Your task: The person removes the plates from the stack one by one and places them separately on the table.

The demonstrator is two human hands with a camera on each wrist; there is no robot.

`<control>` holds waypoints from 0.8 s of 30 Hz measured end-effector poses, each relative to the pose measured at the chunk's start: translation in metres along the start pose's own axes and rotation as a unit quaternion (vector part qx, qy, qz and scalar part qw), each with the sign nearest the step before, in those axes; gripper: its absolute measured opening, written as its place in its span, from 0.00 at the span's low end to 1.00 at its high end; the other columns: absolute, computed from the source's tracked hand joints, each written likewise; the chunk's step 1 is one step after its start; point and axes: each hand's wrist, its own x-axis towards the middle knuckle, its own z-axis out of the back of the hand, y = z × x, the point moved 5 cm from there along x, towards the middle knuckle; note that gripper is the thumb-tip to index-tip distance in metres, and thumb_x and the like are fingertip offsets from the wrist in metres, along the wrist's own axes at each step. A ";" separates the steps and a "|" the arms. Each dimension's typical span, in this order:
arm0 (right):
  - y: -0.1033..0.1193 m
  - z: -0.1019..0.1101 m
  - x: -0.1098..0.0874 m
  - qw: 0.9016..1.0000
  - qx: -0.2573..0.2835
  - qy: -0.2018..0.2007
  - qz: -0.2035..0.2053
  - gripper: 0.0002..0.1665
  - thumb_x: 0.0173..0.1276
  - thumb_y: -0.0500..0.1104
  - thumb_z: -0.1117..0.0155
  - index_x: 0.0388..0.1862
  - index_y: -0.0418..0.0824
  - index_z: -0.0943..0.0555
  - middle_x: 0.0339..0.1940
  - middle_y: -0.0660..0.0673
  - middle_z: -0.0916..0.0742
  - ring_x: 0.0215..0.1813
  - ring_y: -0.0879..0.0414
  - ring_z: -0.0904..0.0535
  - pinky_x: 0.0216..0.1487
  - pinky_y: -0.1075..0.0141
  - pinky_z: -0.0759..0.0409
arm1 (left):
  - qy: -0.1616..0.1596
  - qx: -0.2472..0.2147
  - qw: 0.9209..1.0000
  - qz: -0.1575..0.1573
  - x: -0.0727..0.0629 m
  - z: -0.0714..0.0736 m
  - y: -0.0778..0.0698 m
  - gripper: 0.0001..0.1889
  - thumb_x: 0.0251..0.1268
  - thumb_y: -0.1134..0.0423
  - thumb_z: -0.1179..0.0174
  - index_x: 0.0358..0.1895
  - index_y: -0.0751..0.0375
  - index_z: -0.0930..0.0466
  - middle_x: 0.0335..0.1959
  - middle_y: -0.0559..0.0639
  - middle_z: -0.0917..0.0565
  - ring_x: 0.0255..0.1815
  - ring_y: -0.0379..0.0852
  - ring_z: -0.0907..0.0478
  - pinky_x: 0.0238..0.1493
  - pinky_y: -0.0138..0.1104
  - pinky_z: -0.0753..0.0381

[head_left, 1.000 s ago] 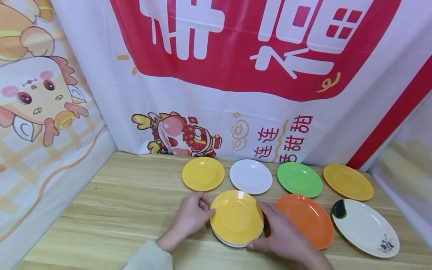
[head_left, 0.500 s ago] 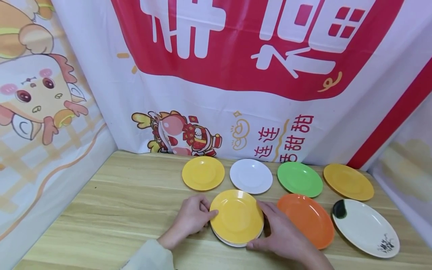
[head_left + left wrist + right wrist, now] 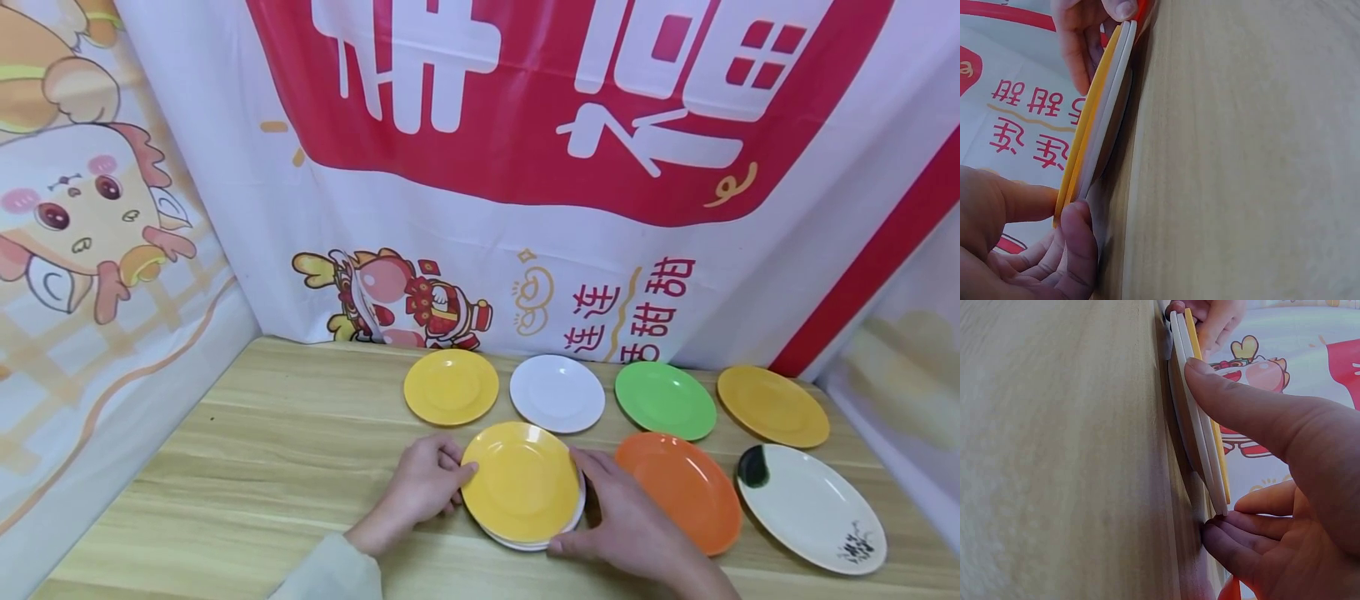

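A yellow plate (image 3: 521, 482) tops a small stack near the middle front, in the head view. Below it, the rims of white plates (image 3: 579, 507) peek out on the right. My left hand (image 3: 429, 479) pinches the yellow plate's left edge, thumb on top; the left wrist view shows the curled fingertips (image 3: 1079, 234) beneath. My right hand (image 3: 633, 525) spans the stack's right side. In the right wrist view, its thumb (image 3: 1222, 387) lies along the white rims and its other fingers (image 3: 1254, 528) hold the edge farther round. The yellow plate sits offset leftward over the white ones.
Behind the stack stand another yellow plate (image 3: 452, 387), a white plate (image 3: 557, 393), a green plate (image 3: 665, 400) and an amber plate (image 3: 774, 406). At right lie an orange oval plate (image 3: 682, 492) and a patterned oval plate (image 3: 813, 508). A printed cloth (image 3: 480, 183) hangs behind the wooden table (image 3: 225, 483).
The top yellow plate has slid slightly left, baring more of the white rims on the right. My left hand has shifted a little left with it; my right hand stays in place.
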 end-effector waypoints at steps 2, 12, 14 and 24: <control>0.000 0.000 0.000 1.000 0.005 0.000 0.000 0.70 0.39 0.72 0.10 0.81 0.55 0.30 0.78 0.50 0.23 0.77 0.47 0.26 0.79 0.37 0.25 | -0.005 -0.010 1.000 0.003 0.000 0.001 0.001 0.08 0.71 0.67 0.30 0.41 0.65 0.20 0.26 0.52 0.16 0.18 0.42 0.21 0.19 0.33 0.17; 0.000 0.000 -0.001 1.000 0.007 -0.011 0.009 0.68 0.38 0.71 0.09 0.79 0.58 0.28 0.75 0.52 0.22 0.74 0.50 0.25 0.78 0.39 0.24 | -0.037 -0.042 0.998 0.006 -0.003 0.013 0.001 0.09 0.73 0.67 0.32 0.47 0.69 0.18 0.33 0.55 0.14 0.25 0.44 0.19 0.29 0.36 0.11; 0.000 0.001 -0.001 1.000 0.008 -0.012 0.007 0.68 0.38 0.72 0.09 0.79 0.58 0.29 0.76 0.52 0.22 0.73 0.50 0.25 0.78 0.39 0.24 | -0.040 -0.051 0.998 0.006 -0.004 0.014 0.001 0.09 0.73 0.67 0.32 0.48 0.70 0.18 0.34 0.56 0.13 0.27 0.43 0.18 0.31 0.37 0.10; 0.001 0.000 -0.001 1.000 0.001 -0.009 -0.004 0.69 0.37 0.72 0.09 0.80 0.59 0.29 0.77 0.51 0.22 0.76 0.48 0.26 0.78 0.37 0.25 | -0.056 -0.080 0.995 0.012 -0.008 0.021 0.002 0.10 0.75 0.67 0.35 0.52 0.71 0.16 0.39 0.57 0.11 0.30 0.44 0.17 0.30 0.37 0.10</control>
